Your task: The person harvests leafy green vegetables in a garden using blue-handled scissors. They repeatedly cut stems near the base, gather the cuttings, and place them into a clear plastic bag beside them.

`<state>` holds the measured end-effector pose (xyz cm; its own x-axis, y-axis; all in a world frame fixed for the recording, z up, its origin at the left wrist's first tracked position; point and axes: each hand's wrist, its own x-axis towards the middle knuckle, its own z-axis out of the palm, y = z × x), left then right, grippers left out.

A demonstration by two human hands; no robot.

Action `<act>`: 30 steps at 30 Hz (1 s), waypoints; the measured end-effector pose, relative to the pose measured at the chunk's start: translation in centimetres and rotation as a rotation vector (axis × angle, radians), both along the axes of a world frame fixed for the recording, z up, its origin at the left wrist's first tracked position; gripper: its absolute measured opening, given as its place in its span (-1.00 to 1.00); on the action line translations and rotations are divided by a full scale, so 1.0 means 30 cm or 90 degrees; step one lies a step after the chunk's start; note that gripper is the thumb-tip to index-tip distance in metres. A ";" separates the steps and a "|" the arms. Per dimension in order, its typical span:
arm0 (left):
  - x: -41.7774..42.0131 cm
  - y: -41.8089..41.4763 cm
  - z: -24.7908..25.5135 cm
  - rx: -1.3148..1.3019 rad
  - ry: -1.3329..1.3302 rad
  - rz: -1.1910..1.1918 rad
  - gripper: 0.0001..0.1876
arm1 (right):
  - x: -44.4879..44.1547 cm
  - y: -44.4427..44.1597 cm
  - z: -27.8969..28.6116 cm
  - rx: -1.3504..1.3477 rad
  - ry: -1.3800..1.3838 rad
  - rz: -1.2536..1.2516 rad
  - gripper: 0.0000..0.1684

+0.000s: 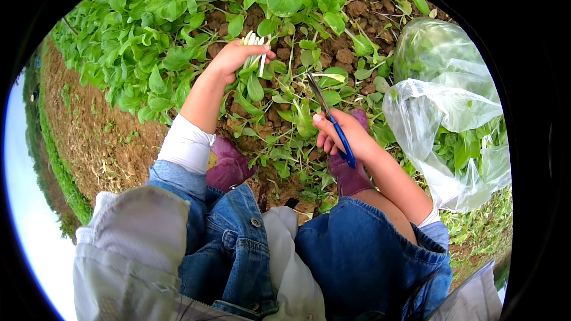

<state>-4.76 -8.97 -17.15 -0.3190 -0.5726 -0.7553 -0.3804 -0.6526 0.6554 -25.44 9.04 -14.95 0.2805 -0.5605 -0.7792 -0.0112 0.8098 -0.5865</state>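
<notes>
A bunch of leafy green seedlings (254,86) hangs from my left hand (236,57), with the pale stems gathered between thumb and fingers and their cut ends upward. In my right hand (345,133) are scissors (341,137) with blue handles, their blades pointing up and away over the low plants, nearly closed. One pale-stemmed loose leaf (329,76) lies beside the blade tips. Between the hands, small plants and fallen leaves cover brown soil (345,55).
Dense leafy plants (165,18) grow ahead and to the left. A clear plastic bag (419,111) holding cut greens (459,145) stands at the right. My purple boots (229,165) are planted below the hands. Bare brown earth (102,142) stretches along the left.
</notes>
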 end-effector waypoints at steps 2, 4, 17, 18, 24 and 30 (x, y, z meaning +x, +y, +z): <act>-0.025 0.086 0.039 0.069 0.097 -0.009 -0.79 | 0.003 -0.007 0.013 -0.004 0.008 0.037 -0.50; -0.042 0.150 0.071 0.090 0.081 -0.056 -0.82 | 0.014 -0.018 0.026 -0.005 0.014 0.074 -0.48; -0.075 0.192 -0.001 -0.027 0.058 -0.140 -0.89 | -0.016 0.017 -0.004 0.069 0.015 0.043 -0.49; -0.087 0.160 -0.013 -0.065 0.022 -0.073 -0.91 | -0.028 0.027 -0.013 0.086 -0.002 0.006 -0.51; -0.085 -0.065 -0.141 0.055 0.198 0.446 -0.90 | -0.010 0.014 -0.006 0.083 -0.017 -0.053 -0.54; -0.027 -0.164 -0.184 -0.076 0.147 0.677 -0.91 | -0.032 0.022 -0.005 0.086 -0.033 -0.072 -0.56</act>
